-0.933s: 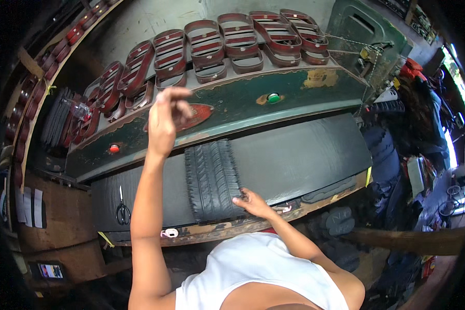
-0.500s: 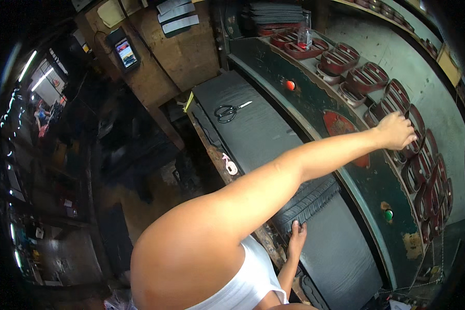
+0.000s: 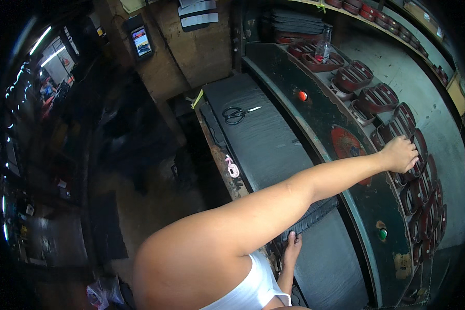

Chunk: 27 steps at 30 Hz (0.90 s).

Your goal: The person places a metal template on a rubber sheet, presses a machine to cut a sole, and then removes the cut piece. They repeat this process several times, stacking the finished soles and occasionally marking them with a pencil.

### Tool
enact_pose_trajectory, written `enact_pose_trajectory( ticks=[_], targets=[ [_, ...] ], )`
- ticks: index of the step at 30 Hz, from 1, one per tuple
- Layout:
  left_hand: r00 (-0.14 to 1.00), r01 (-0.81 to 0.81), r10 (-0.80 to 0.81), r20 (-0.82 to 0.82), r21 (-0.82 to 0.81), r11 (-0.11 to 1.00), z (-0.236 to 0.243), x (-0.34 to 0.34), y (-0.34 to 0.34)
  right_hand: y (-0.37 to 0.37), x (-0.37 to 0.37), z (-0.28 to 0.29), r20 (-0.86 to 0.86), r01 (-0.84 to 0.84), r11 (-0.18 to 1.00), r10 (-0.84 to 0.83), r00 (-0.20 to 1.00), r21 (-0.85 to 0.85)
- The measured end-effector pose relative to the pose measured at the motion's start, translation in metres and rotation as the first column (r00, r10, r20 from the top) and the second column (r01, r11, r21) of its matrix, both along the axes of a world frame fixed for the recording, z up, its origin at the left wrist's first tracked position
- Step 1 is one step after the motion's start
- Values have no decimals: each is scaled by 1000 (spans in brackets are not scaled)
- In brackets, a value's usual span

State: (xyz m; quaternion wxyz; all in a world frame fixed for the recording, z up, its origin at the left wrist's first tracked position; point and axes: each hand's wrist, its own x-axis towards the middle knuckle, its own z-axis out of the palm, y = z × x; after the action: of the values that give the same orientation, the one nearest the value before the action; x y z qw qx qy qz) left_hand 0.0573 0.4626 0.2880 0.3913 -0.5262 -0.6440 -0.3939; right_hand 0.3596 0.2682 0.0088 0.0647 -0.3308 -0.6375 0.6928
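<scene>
In the head view, a dark mat [image 3: 330, 256] covers the bench, scissors [image 3: 237, 112] toward its far end. A ribbed black sheet [image 3: 315, 217] lies nearer, partly hidden by the left arm [image 3: 274, 201]. Along the right, dark-red frames [image 3: 378, 104] line a green panel [image 3: 279, 70]. The left arm stretches rightward, its left hand [image 3: 399, 155] curled at the frames; whether it grips one, I cannot tell. The right hand [image 3: 293, 249] touches the sheet's near edge, fingers partly hidden, grip unclear.
</scene>
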Motion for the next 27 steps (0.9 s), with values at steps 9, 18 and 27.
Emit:
enact_pose_trajectory(
  ticks=[9,18,27],
  targets=[
    [1000,-8,7,13,51,999,-3,1,8,-1,0,24,58,-87,996,86,995,24],
    [1000,-2,1,24,54,999,-8,0,14,0,0,27,68,-119,991,124,990,-67],
    [995,-89,79,-65,-174,981,11,1,-14,-9,-1,8,-21,-7,999,8,1000,42]
  ],
)
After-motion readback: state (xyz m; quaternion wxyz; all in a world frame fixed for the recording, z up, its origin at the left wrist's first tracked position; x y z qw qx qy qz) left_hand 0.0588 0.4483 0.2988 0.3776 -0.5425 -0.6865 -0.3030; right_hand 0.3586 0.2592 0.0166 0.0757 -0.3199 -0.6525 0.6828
